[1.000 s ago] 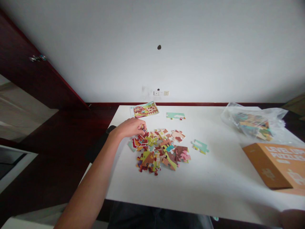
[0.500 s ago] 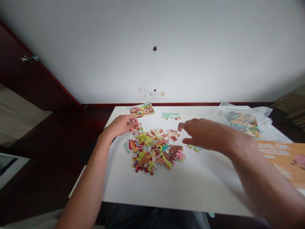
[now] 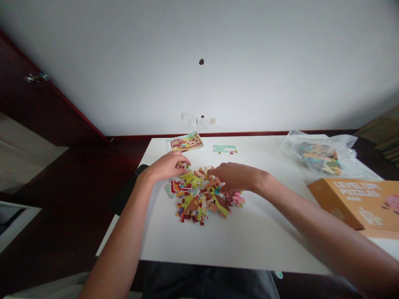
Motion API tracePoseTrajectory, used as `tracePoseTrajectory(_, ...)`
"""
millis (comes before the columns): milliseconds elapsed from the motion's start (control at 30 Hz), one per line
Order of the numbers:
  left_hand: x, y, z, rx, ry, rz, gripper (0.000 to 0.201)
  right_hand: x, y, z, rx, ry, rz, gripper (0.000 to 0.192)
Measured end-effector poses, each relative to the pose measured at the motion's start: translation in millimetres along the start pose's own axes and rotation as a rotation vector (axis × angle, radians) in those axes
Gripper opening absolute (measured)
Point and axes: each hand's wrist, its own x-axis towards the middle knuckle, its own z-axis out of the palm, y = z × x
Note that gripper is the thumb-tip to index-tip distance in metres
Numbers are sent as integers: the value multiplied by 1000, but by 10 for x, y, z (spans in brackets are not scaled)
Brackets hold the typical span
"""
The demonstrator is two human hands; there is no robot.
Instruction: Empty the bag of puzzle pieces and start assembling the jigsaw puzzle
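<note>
Spanning most of the view, a white table [image 3: 255, 245] holds an orange puzzle box [image 3: 355, 201] at right and a heap of puzzle pieces [image 3: 199, 199] in the middle. The right hand [image 3: 232, 176] lies loosely curled, palm down, on the heap's far right side. The left hand [image 3: 166, 166] pinches one small piece [image 3: 179, 165] at the heap's far left edge.

Both forearms are bare up to the picture's lower edge, with no sleeves, watch, rings or gloves showing. The left hand [image 3: 166, 166] and right hand [image 3: 233, 176] are uncovered. Dark trousers show below the table [image 3: 237, 245] edge.
</note>
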Motion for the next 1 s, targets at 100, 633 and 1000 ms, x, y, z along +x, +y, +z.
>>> tracePoseTrajectory(100, 52, 16, 75, -11, -72, 30, 31, 2, 15, -13, -19, -2, 47, 34)
tracePoseTrajectory(633, 221, 199, 199, -811, 405, -10, 38, 129, 615, 22, 90, 237, 318, 37)
tracePoseTrajectory(1000, 398, 166, 552, -698, 462, -121, 21, 385, 1036, 239, 177, 454, 56, 45)
